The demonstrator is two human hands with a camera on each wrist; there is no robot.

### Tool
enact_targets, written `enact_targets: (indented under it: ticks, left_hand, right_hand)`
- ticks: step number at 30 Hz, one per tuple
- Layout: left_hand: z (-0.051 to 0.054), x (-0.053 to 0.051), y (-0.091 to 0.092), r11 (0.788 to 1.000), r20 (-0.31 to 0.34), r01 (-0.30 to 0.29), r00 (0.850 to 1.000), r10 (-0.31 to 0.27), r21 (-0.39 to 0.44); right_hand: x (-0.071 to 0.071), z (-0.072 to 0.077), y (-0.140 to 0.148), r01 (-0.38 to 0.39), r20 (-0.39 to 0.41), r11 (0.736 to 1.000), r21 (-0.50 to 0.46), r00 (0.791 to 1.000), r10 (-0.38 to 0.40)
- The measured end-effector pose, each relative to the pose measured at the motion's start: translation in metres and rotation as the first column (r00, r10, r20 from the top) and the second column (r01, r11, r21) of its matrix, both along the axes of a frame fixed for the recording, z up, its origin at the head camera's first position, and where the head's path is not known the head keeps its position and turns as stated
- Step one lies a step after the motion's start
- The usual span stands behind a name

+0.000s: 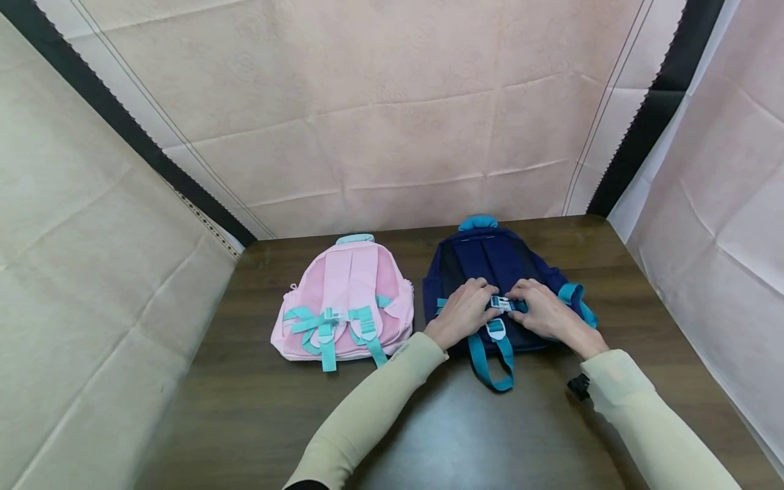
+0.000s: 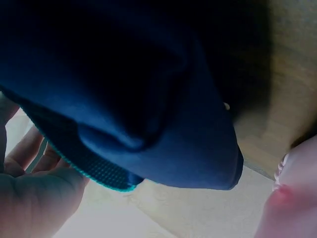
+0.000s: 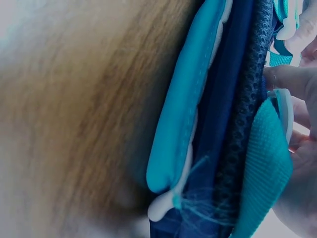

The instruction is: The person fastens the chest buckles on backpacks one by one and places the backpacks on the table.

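Observation:
A navy backpack [image 1: 484,258] with turquoise straps lies on the table, its strap side up. Across its middle runs a turquoise strap with a pale plastic buckle [image 1: 502,303]. My left hand [image 1: 463,312] pinches the buckle's left end, and my right hand [image 1: 547,313] pinches its right end. Whether the buckle's halves are joined is too small to tell. In the left wrist view, navy fabric [image 2: 114,89] covers much of my left hand's work. The right wrist view shows my right fingers [image 3: 290,79] at the straps beside a turquoise webbing band [image 3: 265,168].
A pink backpack [image 1: 349,272] with turquoise straps lies left of the navy one. Below the buckle, a looped turquoise strap [image 1: 493,367] trails onto the brown wooden table [image 1: 453,442]. Pale fabric walls [image 1: 404,136] stand behind the table and on both sides.

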State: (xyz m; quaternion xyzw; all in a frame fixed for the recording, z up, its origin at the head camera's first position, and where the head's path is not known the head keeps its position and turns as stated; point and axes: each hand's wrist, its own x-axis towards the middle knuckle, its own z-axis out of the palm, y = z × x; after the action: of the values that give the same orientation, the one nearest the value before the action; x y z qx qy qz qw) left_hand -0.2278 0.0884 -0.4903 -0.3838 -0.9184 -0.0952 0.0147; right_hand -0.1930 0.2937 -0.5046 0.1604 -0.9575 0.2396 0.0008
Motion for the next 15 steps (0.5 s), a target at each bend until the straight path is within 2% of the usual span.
enact_targets:
  ticks: [6, 15]
  left_hand:
    - [-0.0011, -0.0013, -0.0005, 0.999, 0.011, 0.01, 1.0, -0.011, 0.042]
    - [-0.0033, -0.0009, 0.0002, 0.987, 0.106, -0.037, 0.994, 0.021, 0.154]
  right_hand:
    - [-0.0012, -0.0003, 0.0013, -0.014, -0.016, 1.0, -0.01, 1.0, 0.014]
    - [0.0001, 0.0032, 0.0061, -0.028, -0.037, 0.999, -0.028, 0.999, 0.027]
